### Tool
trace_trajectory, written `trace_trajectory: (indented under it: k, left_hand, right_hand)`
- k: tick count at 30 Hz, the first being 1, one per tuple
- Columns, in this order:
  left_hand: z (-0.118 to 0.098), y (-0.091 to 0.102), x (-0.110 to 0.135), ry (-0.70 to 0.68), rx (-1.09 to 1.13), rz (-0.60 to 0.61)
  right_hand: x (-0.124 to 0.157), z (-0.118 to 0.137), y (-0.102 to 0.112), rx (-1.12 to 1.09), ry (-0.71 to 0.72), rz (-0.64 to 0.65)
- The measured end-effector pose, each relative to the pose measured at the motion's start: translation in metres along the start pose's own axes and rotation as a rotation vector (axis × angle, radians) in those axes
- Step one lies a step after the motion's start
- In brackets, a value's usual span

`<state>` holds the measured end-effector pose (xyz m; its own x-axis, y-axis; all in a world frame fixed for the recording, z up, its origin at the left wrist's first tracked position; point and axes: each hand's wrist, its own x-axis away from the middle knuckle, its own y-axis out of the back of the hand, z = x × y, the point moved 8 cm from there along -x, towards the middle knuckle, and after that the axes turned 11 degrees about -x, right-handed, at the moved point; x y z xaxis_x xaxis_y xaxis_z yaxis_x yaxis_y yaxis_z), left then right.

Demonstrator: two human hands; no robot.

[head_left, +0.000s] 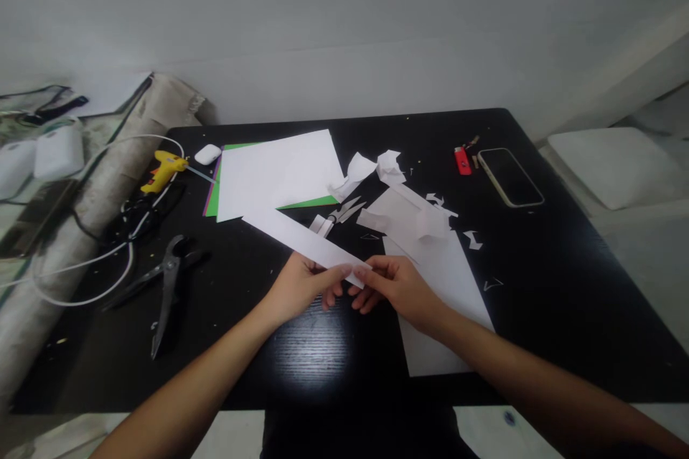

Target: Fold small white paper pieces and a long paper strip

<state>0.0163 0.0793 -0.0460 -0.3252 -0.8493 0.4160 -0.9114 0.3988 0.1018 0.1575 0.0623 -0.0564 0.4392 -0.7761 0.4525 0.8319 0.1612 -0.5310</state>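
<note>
A long white paper strip point(293, 233) slants from upper left down to my hands over the black table point(538, 265). My left hand point(301, 287) pinches the strip's near end from the left, thumb on top. My right hand point(395, 287) pinches the same end from the right, fingers curled under it. Below my right hand lies a white sheet point(446, 280) with cut pieces on it. Small scissors point(344, 211) lie just beyond the strip.
White, green and purple sheets point(277, 172) are stacked at the back left. A yellow glue gun point(161, 168) with cable, an earbud case point(207, 153) and large black shears point(166, 276) sit left. Red lighter point(461, 160) and phone point(509, 176) lie back right. Paper scraps point(377, 168) are scattered mid-table.
</note>
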Motion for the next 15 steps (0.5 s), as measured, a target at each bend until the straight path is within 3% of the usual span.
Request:
trace_trajectory:
  k: [9,15]
  left_hand:
    - [0.0,0.002,0.0,0.01,-0.023,0.02]
    - [0.0,0.001,0.001,0.01,-0.024,0.05]
  right_hand:
    - [0.002,0.012,-0.002,0.069,0.123,-0.021]
    - [0.005,0.012,-0.004,0.059,0.091,0.022]
